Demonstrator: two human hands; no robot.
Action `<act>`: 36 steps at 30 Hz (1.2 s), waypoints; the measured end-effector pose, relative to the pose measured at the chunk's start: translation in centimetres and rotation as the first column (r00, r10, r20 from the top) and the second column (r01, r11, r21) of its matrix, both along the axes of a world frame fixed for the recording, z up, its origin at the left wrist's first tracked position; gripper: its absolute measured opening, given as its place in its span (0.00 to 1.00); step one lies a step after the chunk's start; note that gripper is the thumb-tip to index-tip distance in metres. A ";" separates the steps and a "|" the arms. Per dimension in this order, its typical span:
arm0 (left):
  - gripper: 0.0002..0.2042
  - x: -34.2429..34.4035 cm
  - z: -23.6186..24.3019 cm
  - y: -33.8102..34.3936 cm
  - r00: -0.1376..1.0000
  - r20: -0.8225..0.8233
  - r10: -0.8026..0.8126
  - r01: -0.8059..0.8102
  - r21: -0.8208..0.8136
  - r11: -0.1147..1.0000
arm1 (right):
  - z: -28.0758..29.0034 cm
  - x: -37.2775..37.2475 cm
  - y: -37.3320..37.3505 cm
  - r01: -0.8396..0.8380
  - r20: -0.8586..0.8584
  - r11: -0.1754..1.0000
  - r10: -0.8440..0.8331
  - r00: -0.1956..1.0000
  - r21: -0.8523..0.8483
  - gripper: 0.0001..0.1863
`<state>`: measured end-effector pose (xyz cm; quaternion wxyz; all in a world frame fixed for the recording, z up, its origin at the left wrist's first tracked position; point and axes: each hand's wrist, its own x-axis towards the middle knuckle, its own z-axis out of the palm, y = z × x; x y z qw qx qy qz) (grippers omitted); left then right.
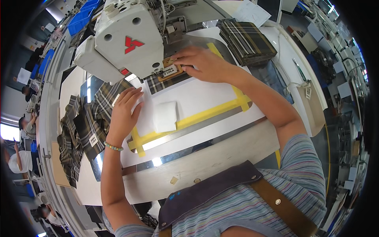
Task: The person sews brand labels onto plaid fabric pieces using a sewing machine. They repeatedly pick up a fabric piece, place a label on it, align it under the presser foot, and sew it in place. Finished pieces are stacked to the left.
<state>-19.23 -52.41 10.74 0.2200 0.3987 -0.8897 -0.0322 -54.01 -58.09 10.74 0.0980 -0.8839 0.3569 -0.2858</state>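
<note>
My right hand (207, 65) reaches under the head of a white sewing machine (122, 43). Its fingertips and thumb grip the right side of a small tan template frame (162, 78). Inside the frame lies a white label (169, 71), on top of a plaid fabric piece (160, 87). My left hand (125, 112) hovers over or rests at the left of the white work surface, fingers apart and holding nothing. Beside it lies loose plaid fabric (104, 100). A folded white pad (165, 116) sits between my hands.
Yellow tape (197, 120) borders the white sheet. A stack of plaid pieces (248, 43) stands at the back right, with tweezers or snips (300, 70) farther right. Crumpled plaid pieces (71, 138) with a label hang at the left. Blue bins (81, 21) are behind.
</note>
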 end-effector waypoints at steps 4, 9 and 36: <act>0.13 -0.8 -0.2 -0.5 0.994 -0.074 -0.078 0.075 -0.038 0.996 | -1.0 -4.7 0.1 0.125 0.086 0.970 -0.109 0.990 -0.209 0.14; 0.10 -3.3 -0.2 -0.9 0.981 -0.115 -0.154 0.149 -0.046 0.988 | -2.8 -5.8 -1.0 0.223 0.206 0.961 -0.188 0.960 -0.162 0.13; 0.20 -4.6 -2.1 -3.1 0.994 0.014 -0.111 0.109 0.136 0.985 | -3.5 -5.9 -1.1 0.279 0.357 0.958 -0.237 0.904 -0.071 0.10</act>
